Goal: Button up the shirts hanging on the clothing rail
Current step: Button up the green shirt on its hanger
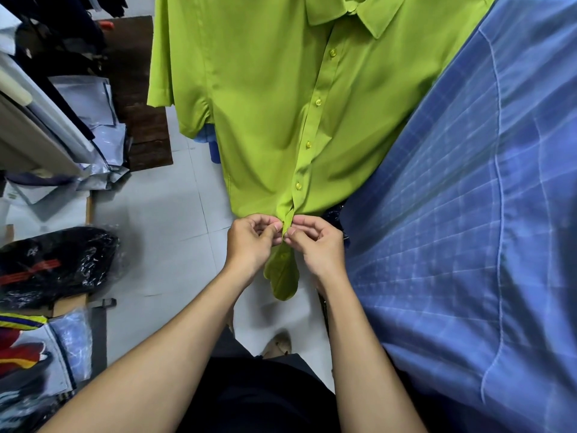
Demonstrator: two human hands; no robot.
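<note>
Two hands, left hand (249, 242) and right hand (318, 245), pinch one green shirt (265, 104) placket below five fastened buttons (318, 102).

no legible text, labels or nos.

Lime-green shirt (265, 98) hanging front-on, beside a blue checked shirt (468, 229).

The green shirt has a pointed collar at the top, a short sleeve showing at its left side, and a placket running down its middle with 5 matching green buttons visible and fastened above the hands. Near the hem the placket bunches where the left hand (249, 242) and right hand (318, 245) pinch its 2 edges together between thumbs and fingertips. Another green button sits just below them, and the tail hangs loose underneath. The blue checked shirt hangs just beside it on the right, its fabric crossed with pale lines, overlapping the green shirt's edge.
</note>
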